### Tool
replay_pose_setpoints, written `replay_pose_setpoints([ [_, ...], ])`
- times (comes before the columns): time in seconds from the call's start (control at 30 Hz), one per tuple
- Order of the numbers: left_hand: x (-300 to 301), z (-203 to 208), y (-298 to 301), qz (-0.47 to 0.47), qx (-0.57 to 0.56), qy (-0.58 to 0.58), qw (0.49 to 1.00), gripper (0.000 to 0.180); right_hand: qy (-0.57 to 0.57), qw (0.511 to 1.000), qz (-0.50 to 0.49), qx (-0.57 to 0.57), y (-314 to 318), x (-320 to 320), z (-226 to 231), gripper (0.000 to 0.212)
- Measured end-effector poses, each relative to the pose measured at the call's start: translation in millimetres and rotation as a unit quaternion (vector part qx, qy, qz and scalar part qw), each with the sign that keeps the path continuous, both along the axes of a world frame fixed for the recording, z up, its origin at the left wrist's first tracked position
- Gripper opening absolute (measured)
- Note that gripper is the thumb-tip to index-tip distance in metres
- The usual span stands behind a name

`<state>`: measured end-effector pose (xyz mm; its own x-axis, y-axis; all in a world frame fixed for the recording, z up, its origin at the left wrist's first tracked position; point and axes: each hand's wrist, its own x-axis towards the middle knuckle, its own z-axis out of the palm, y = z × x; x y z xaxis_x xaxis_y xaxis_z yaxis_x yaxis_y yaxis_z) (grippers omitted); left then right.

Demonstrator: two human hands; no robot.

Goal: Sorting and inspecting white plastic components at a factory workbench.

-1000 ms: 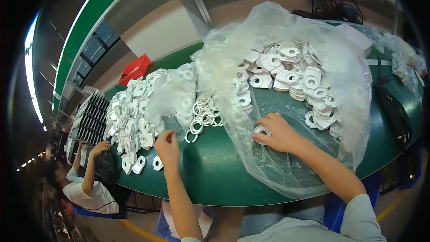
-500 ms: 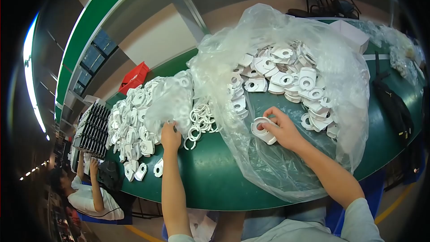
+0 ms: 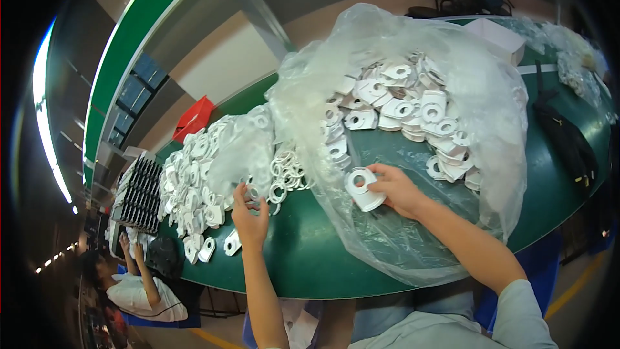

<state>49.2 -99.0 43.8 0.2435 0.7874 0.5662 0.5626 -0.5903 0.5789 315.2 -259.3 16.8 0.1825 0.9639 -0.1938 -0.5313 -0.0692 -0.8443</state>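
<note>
My right hand [image 3: 395, 189] grips a white plastic piece with a round collar [image 3: 369, 199], holding it above the clear plastic bag [image 3: 361, 245]. Its thumb and fingers close on the right side of the piece. My left hand [image 3: 250, 220] is raised at the near edge of the left pile, thumb and forefinger bent around a small white ring [image 3: 253, 192] at their tips. Just right of that hand lies a heap of white rings [image 3: 289, 169]. White tab-shaped pieces with holes [image 3: 194, 181] are piled to its left, partly under translucent plastic.
More white holed pieces [image 3: 403, 106] lie inside the spread bag on the green table [image 3: 294, 245]. A red bin [image 3: 194, 117] and stacked black trays [image 3: 139, 194] stand left. A black bag [image 3: 563, 139] lies right. Another person [image 3: 145, 294] sits at the left.
The piece in my right hand has turned and shifted left. My left hand has drawn slightly back, its thumb and fingers spreading wider. The view has shifted a little.
</note>
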Motion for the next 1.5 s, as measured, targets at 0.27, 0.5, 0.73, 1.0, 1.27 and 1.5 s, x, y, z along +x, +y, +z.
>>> replay_pose_setpoints([
  [0.27, 101.6, 6.8, -69.1, -0.308, 0.039, 0.077, 0.947, 0.044, -0.031, 0.997, 0.060, 0.035, 1.7, 1.7, -19.5, 0.050],
  [0.5, 107.7, -10.2, -71.4, -0.294, 0.062, 0.117, 0.946, 0.046, -0.051, 0.996, 0.054, 0.059, 1.7, -2.3, -21.7, 0.046],
  [0.73, 103.6, -13.9, -76.5, -0.241, 0.065, 0.027, 0.968, 0.022, -0.052, 0.996, 0.056, 0.054, 0.7, -2.0, -19.9, 0.047],
  [1.0, 114.0, -18.9, -77.4, -0.166, 0.095, -0.008, 0.981, 0.006, -0.024, 0.996, 0.069, 0.048, 0.7, -12.3, -17.5, 0.044],
  [1.27, 83.1, -0.2, -99.6, -0.278, -0.075, 0.139, 0.948, 0.017, -0.061, 0.996, 0.033, 0.051, 5.9, -9.4, -28.9, 0.042],
  [1.5, 98.0, -3.5, -80.3, -0.214, -0.112, 0.054, 0.969, 0.026, -0.113, 0.990, 0.065, 0.050, 3.4, -10.6, -24.5, 0.045],
])
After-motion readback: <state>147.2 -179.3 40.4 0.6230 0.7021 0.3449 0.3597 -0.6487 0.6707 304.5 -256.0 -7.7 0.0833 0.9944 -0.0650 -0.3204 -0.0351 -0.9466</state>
